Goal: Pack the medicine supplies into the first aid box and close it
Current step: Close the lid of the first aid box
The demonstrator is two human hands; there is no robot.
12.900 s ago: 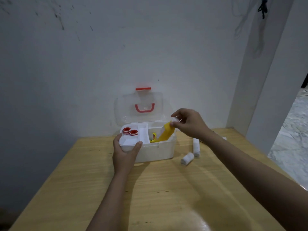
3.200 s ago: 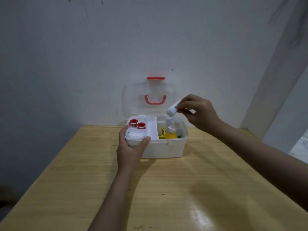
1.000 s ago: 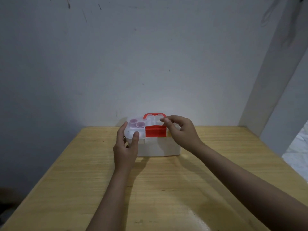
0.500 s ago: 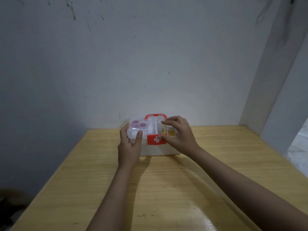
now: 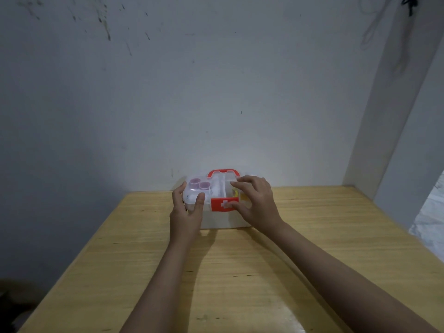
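A white first aid box stands near the far edge of the wooden table, its clear lid down. A red handle lies on top and a red latch with a white cross sits at the front. Through the lid I see two red-capped items on the left and something yellow on the right. My left hand grips the box's left front corner, thumb on the lid. My right hand rests on the lid's right side, thumb pressing at the latch.
A grey-white wall rises right behind the box. A white pillar stands at the right, with pale floor beyond the table's right edge. The table's left edge drops into a dark area.
Since a second ago the red latch has swung down flat against the box front. Earlier the lid stood open and my right hand was putting supplies in; my left hand has stayed put.
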